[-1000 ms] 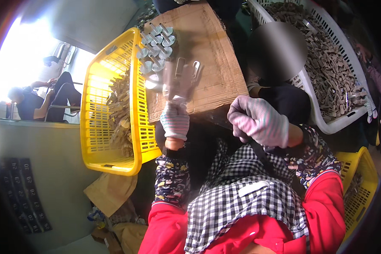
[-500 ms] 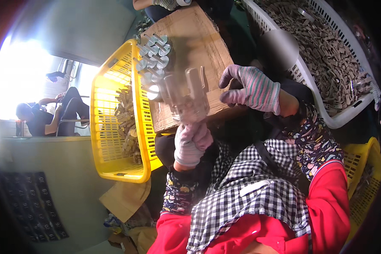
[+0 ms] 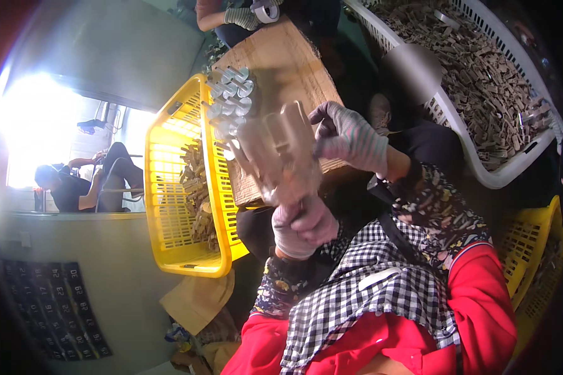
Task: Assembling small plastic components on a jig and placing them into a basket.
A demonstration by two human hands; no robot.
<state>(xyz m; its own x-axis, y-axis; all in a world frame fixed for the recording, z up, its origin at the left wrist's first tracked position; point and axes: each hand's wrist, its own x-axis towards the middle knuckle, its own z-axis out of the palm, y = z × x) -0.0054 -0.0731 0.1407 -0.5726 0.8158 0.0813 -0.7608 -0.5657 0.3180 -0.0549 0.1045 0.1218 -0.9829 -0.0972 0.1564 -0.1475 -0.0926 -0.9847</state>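
A blurred bundle of brownish pieces (image 3: 272,147) is held at its near end by the closed left hand (image 3: 303,228), long axis pointing away over the cardboard (image 3: 294,62), the right hand (image 3: 353,139) part-curled at its right edge, any hold there unclear.

Window (image 3: 40,137) blazing white, far left of the cardboard (image 3: 294,69)! | glare washing out its frame | cardboard itself softly lit | held pieces (image 3: 284,140) over the cardboard's near end, smeared by blur! | round patch (image 3: 413,74) right of the cardboard, fully blurred | deep shadow below the cardboard's near edge | fisheye bending outer lines, corners black
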